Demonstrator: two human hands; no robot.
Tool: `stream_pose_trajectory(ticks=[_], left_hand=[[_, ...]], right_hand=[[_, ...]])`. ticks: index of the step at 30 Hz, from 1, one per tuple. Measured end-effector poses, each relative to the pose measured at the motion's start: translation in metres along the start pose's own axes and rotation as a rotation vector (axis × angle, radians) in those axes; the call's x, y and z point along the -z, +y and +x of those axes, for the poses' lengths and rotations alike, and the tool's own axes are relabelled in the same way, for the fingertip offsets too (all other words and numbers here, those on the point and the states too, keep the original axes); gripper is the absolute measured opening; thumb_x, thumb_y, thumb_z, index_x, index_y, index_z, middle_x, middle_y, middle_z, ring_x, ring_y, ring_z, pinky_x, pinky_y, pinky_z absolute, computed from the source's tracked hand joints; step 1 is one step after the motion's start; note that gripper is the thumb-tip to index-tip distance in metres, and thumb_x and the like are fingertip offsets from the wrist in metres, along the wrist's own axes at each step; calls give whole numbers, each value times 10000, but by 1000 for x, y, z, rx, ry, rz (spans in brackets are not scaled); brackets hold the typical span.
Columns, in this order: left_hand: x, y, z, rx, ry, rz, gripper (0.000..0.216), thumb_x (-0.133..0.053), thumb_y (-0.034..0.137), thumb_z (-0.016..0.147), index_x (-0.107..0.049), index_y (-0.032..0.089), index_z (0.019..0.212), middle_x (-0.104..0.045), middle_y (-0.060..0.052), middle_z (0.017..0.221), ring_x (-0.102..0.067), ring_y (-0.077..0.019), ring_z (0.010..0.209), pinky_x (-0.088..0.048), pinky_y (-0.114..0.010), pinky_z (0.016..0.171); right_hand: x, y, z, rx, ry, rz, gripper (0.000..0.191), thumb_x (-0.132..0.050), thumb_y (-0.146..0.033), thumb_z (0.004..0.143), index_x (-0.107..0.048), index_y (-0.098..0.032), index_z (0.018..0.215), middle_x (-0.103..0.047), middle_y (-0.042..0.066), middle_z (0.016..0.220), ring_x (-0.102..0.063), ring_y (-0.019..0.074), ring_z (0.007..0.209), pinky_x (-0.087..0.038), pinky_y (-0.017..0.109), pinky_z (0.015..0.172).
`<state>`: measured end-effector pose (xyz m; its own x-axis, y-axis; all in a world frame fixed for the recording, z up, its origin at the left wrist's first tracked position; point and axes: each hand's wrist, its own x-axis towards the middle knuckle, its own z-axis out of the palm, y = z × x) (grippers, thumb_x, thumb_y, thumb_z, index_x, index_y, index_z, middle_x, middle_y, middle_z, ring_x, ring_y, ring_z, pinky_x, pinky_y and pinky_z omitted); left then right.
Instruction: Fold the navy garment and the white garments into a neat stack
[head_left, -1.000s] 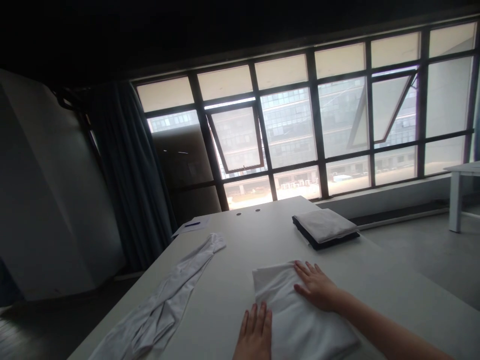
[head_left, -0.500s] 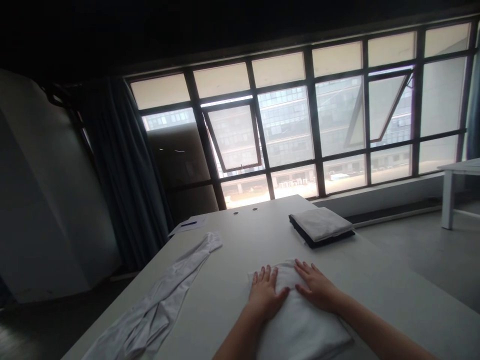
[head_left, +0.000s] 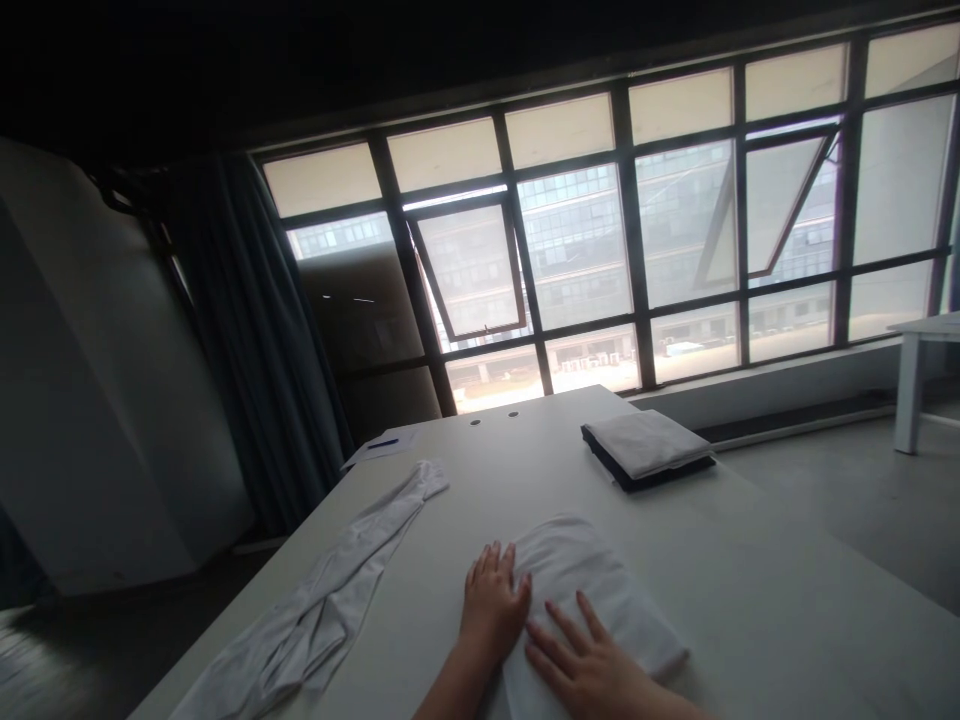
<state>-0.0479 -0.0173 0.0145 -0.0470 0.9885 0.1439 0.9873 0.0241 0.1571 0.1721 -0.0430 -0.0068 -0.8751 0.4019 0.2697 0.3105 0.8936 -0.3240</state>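
Note:
A folded white cloth lies on the white table right in front of me. My left hand rests flat on the cloth's left edge, fingers stretched out. My right hand lies flat on the near part of the cloth, fingers spread. Neither hand grips anything.
A long unfolded white garment trails along the table's left side. A stack of folded cloths, white over dark, sits at the far right. A paper with a pen lies at the far left corner. Big windows and another table stand beyond.
My right hand has slid back toward me over the cloth, and my left hand has moved left to the cloth's edge. The cloth's far end now shows uncovered.

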Motion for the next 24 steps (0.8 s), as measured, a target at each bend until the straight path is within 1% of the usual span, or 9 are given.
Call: stream_pose_trajectory(ticks=[2,4,8,10,12,15,17,20,24], left_hand=[[3,-5,-3,-54,65,-13,567,-441,412,983,-554,210,1501,-453,-118,1634,-321,-301,1559,-240,-513,1279],[8,-8,-7,-208,103,-65,495,-491,344,950,-624,237,1415,-483,-94,1616,-342,-292,1550,-267,-512,1277],[20,-8,-15,-467,41,-236,401,-535,371,961,-672,270,1324,-590,-85,1522,-490,-265,1455,-351,-466,1247],[24,-8,-16,-484,-28,-269,543,-616,532,935,-622,267,1409,-562,-108,1548,-482,-300,1459,-336,-496,1251],[26,-11,-15,-509,-103,-271,840,-720,715,810,-538,285,1509,-483,-121,1611,-423,-350,1497,-269,-549,1275],[22,-15,-10,-551,-168,-253,1067,-779,845,648,-483,357,1550,-452,-101,1635,-412,-385,1498,-225,-599,1275],[16,-15,-7,-553,-137,-223,1011,-785,852,634,-536,400,1503,-520,-75,1590,-488,-374,1442,-297,-579,1244],[4,-11,-2,-548,-47,-160,809,-792,794,699,-646,409,1395,-637,-52,1478,-607,-335,1311,-406,-515,1177],[-5,-7,2,-576,4,-117,597,-822,618,800,-693,370,1327,-699,-42,1394,-671,-297,1216,-478,-466,1116]], right_hand=[[8,-1,0,53,5,13,604,-508,-405,1040,-343,-392,1622,-400,79,1644,-373,421,1503,-246,701,1221],[25,2,-2,78,-40,41,697,-640,-476,959,-370,-435,1601,-370,65,1669,-335,436,1517,-198,723,1222],[68,14,-11,-10,-144,113,692,-728,-547,853,-496,-512,1504,-338,16,1694,-170,450,1565,-5,779,1196],[86,25,-18,-117,-174,128,647,-736,-560,828,-568,-505,1451,-347,25,1688,-128,469,1565,49,807,1160],[99,36,-25,-242,-190,121,642,-754,-593,793,-622,-478,1411,-344,44,1687,-109,484,1565,62,815,1146],[109,42,-31,-384,-188,93,594,-683,-700,821,-694,-425,1348,-380,68,1671,-123,477,1572,36,809,1154],[106,37,-30,-404,-154,55,623,-625,-772,832,-744,-364,1288,-442,107,1638,-194,480,1560,-1,800,1167],[84,18,-20,-365,-11,-39,685,-674,-795,775,-764,-279,1216,-578,154,1510,-400,462,1460,-132,722,1210],[39,-6,3,-457,126,-203,489,-707,-512,854,-717,-207,1236,-677,160,1293,-599,383,1203,-428,559,1080]])
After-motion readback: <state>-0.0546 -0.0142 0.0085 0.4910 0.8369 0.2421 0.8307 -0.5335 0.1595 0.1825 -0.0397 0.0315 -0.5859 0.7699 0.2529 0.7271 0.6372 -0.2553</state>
